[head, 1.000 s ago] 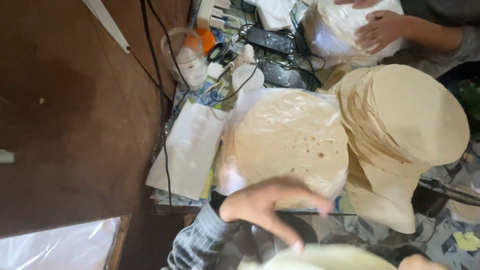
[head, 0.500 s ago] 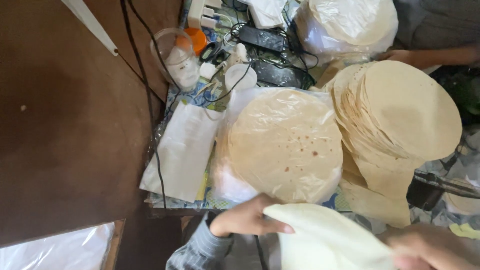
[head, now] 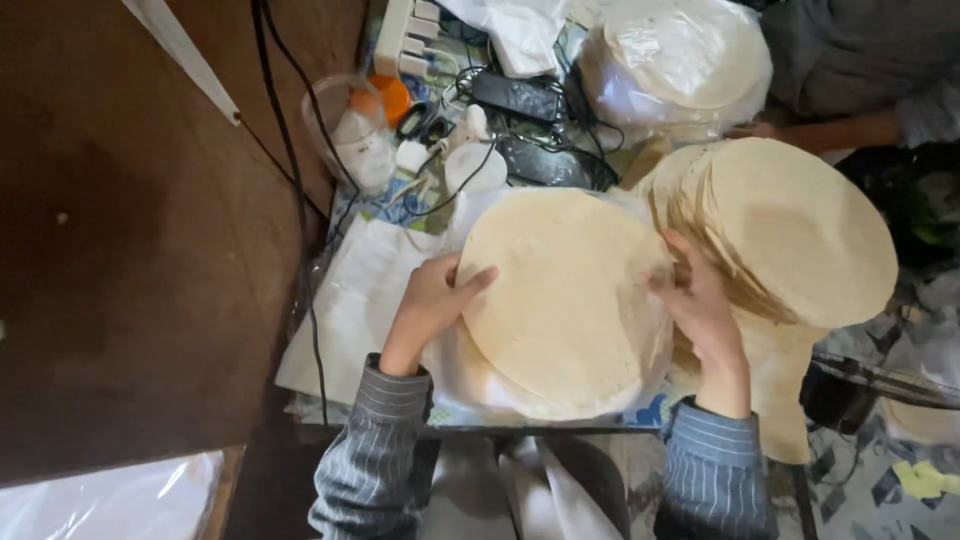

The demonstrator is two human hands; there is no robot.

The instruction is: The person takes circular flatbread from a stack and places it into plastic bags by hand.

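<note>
Flatbread at frame centre lies between left hand and right hand, fingers spread flat against its opposite edges.

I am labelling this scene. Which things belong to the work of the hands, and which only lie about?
In the work: left hand, right hand, the flatbread stack between them, the fanned flatbread pile.

Lying about: power strip, black adapters, plastic jar, bagged flatbreads.
</note>
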